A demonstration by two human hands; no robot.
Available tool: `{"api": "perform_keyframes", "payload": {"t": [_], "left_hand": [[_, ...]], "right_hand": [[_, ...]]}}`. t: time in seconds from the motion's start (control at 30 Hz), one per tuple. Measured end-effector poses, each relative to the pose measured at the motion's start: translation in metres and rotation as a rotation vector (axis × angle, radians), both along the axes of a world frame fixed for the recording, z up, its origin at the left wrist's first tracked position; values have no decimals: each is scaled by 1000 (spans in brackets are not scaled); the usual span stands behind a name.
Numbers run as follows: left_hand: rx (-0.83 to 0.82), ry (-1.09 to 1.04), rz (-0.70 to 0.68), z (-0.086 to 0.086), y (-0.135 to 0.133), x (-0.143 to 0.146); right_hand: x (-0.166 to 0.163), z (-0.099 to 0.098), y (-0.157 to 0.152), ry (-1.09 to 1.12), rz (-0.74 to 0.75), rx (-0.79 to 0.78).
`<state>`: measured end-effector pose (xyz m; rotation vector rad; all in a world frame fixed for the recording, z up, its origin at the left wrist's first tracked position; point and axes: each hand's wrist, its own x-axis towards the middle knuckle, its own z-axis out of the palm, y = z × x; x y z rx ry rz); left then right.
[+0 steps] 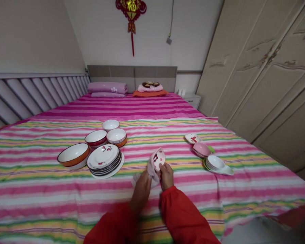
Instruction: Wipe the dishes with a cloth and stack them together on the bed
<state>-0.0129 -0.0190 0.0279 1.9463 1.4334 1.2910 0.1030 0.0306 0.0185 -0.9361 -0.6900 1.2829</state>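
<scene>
Over the middle of the striped cloth I hold a small pink-and-white dish with a cartoon print, tilted up on edge. My right hand grips its lower right rim. A greyish-pink rag is bunched in my left hand and pressed against the dish's left side. Left of my hands is a stack of flowered plates. To the right lie a patterned dish, pink bowls with a green handle, and small white bowls on a leaf-shaped dish.
Behind the plates stand an orange-banded bowl, a red bowl and two more white-lined bowls. Folded purple bedding and a pink folded blanket lie by the headboard. A wardrobe stands along the right, a railing along the left.
</scene>
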Motion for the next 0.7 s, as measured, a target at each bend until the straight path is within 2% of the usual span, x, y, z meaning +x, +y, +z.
{"api": "perform_keyframes", "payload": {"t": [0.03, 0.13, 0.17, 0.23, 0.33, 0.43, 0.57, 0.7], "left_hand": [[4, -61, 42, 5, 1, -5], [-69, -319, 311, 26, 16, -16], [-137, -413, 303, 33, 23, -18], [-289, -627, 182, 45, 33, -15], [-423, -848, -15, 50, 35, 4], [-382, -729, -31, 42, 22, 29], [-144, -377, -108, 30, 6, 47], [-17, -168, -200, 25, 18, 45]], "right_hand": [[2, 1, 1, 31, 43, -18], [8, 1, 2, 126, 169, -49], [10, 1, 3, 158, 191, -49], [12, -1, 4, 206, 208, -35], [13, -4, 6, 223, 207, -7], [12, -6, 6, 184, 203, -14], [12, -1, 4, 148, 201, 68], [13, 1, 4, 174, 207, 119]]}}
